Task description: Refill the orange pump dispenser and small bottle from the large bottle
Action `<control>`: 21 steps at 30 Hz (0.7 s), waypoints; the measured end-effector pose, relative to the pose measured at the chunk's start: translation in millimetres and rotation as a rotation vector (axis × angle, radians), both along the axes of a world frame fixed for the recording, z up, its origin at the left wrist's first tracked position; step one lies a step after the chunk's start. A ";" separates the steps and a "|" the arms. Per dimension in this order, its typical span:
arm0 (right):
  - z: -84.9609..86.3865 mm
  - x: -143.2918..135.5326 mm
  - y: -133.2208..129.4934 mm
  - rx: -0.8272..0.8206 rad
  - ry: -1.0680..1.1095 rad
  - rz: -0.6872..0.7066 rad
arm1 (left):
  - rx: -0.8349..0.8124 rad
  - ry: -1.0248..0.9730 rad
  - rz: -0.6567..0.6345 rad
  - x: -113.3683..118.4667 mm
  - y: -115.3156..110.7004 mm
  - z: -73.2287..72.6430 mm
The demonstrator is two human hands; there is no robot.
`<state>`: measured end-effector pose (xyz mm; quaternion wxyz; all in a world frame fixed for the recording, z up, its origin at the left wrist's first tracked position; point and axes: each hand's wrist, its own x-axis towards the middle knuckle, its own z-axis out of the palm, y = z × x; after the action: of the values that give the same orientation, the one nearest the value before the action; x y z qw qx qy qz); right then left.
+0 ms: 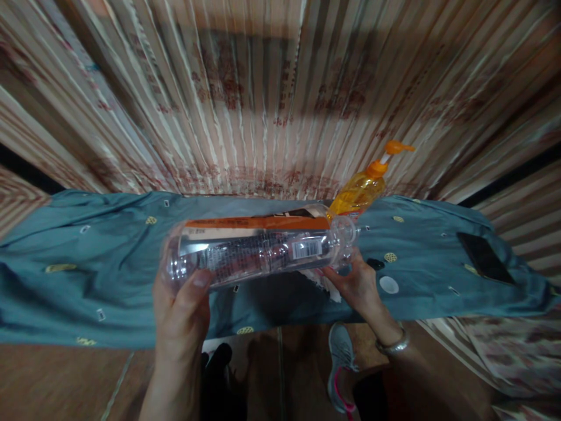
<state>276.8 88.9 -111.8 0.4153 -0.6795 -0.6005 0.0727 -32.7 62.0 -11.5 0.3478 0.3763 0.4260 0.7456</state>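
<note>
A large clear plastic bottle (258,251) with an orange and white label and a barcode lies sideways in the air over the cloth-covered table. My left hand (186,310) is wrapped round its base at the left. At the neck end on the right, my right hand (357,283) holds the bottle from below, with a bracelet on the wrist. The bottle's mouth is uncapped. Just beyond the neck stands a pump bottle (359,193) of yellow liquid with an orange pump. A whitish crumpled thing (328,286) shows partly under the bottle, by my right hand.
A teal patterned cloth (118,263) covers the narrow table. On its right side are a round white cap (389,285), a small black object (376,264) and a dark phone (484,257). A pleated curtain (263,105) hangs behind. Shoes (342,351) show on the floor below.
</note>
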 end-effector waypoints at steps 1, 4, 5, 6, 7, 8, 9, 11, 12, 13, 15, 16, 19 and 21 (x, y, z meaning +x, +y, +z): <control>-0.3 0.1 0.1 -0.001 -0.002 -0.003 | 0.008 0.008 0.000 0.5 0.4 -0.3; -0.6 -0.2 0.4 -0.005 -0.005 -0.007 | 0.014 0.021 0.003 2.5 1.2 -0.5; -0.5 -0.3 0.3 -0.006 -0.005 -0.006 | 0.010 0.018 0.004 3.1 1.3 -0.4; -0.4 -0.4 0.3 -0.005 -0.003 -0.004 | 0.005 0.010 0.005 3.4 1.3 -0.1; -0.3 -0.4 0.2 -0.004 -0.003 -0.003 | 0.000 0.001 0.004 3.4 1.2 0.3; -0.2 -0.3 0.0 -0.006 -0.003 -0.002 | -0.004 -0.004 0.002 3.2 1.0 0.6; -0.2 -0.1 -0.1 -0.009 -0.005 -0.002 | -0.007 -0.002 0.000 2.8 0.7 1.1; -0.1 0.5 -0.3 -0.014 -0.011 -0.004 | -0.005 0.009 -0.001 1.7 0.3 2.1; -0.1 0.8 -0.4 -0.014 -0.013 -0.004 | -0.003 0.010 -0.004 1.2 0.2 2.6; -0.1 1.0 -0.4 -0.014 -0.013 0.001 | -0.002 0.006 -0.008 0.9 0.1 3.1; -0.1 0.9 -0.3 -0.009 -0.009 0.007 | 0.000 -0.012 -0.007 0.8 0.0 4.0; -0.1 0.8 -0.2 -0.006 -0.007 0.008 | -0.001 -0.019 -0.007 1.0 0.0 4.3; -0.1 0.2 0.1 0.001 -0.004 0.003 | 0.002 -0.018 -0.001 2.4 0.0 4.6; 0.2 0.2 0.4 -0.002 -0.001 0.002 | 0.009 -0.014 -0.001 3.4 0.1 4.8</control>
<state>277.0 89.2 -111.7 0.4145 -0.6793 -0.6012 0.0734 -29.3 62.1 -6.7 0.3494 0.3728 0.4202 0.7499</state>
